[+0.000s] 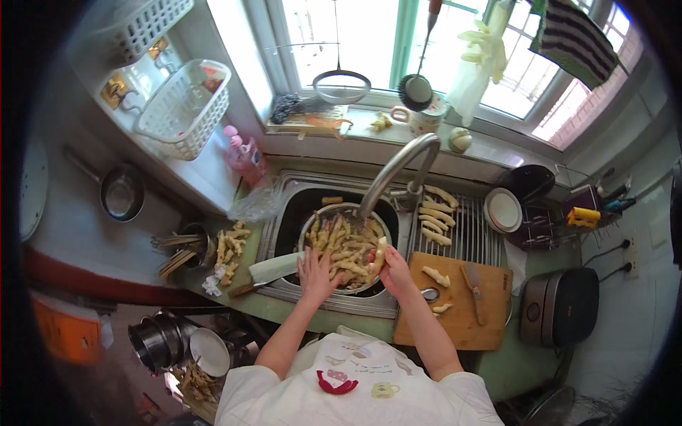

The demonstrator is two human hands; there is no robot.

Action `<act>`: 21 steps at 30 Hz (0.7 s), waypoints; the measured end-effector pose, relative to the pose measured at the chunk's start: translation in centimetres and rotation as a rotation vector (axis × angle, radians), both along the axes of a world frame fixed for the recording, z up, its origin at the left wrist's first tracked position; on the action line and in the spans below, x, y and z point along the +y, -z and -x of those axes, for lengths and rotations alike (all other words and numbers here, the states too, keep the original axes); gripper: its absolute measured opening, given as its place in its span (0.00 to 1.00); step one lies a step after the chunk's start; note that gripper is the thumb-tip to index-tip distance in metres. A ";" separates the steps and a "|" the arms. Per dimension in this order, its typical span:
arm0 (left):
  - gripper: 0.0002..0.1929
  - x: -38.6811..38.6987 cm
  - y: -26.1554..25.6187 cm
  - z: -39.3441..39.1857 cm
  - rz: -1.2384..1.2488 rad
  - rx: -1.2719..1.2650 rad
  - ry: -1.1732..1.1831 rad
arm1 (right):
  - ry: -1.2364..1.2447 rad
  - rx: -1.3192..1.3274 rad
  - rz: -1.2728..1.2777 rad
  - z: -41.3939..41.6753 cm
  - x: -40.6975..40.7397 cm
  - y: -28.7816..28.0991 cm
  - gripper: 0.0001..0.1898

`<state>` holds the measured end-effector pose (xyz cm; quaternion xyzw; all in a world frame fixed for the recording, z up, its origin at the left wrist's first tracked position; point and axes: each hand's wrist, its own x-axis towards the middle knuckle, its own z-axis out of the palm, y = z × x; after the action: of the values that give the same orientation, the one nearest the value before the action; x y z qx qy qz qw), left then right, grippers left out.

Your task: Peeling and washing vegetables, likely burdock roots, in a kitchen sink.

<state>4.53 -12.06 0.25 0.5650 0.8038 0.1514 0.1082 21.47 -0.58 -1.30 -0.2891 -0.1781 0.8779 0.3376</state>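
A round basin (349, 205) full of knobbly ginger roots (346, 239) stands in the sink (288, 221), below the curved metal faucet (391, 168). My left hand (317, 277) rests on the roots at the basin's near left side, fingers spread. Over the right rim, my right hand (397, 271) grips a pale, mostly peeled ginger piece (380, 253). Across the sink's left edge lies a broad-bladed cleaver (274, 268) with a wooden handle. To the right, a wooden cutting board (421, 333) carries a knife (473, 290), a metal spoon (429, 294) and ginger pieces (436, 276).
Several pale ginger pieces (437, 217) lie on the metal drain rack (474, 229). More ginger (230, 245) sits left of the sink, beside a chopstick holder (194, 247). Bowls (503, 210) and a dark appliance (559, 309) stand right. A strainer (341, 88) hangs by the window.
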 end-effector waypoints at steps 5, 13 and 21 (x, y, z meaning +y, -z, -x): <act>0.37 -7.0 10.1 12.7 0.412 0.351 -0.127 | -0.020 -0.095 -0.043 -0.4 -0.4 0.0 0.16; 0.35 -10.2 3.6 14.9 0.359 0.306 -0.256 | 0.022 -0.188 -0.004 1.9 -1.1 0.9 0.14; 0.29 -16.7 7.8 18.9 0.260 0.245 -0.046 | 0.085 -0.220 0.114 5.1 -2.2 3.6 0.16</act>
<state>-14.40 -28.73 -7.58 0.5421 0.8364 -0.0212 0.0780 16.37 -2.79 -4.88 -0.4097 -0.1512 0.8345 0.3360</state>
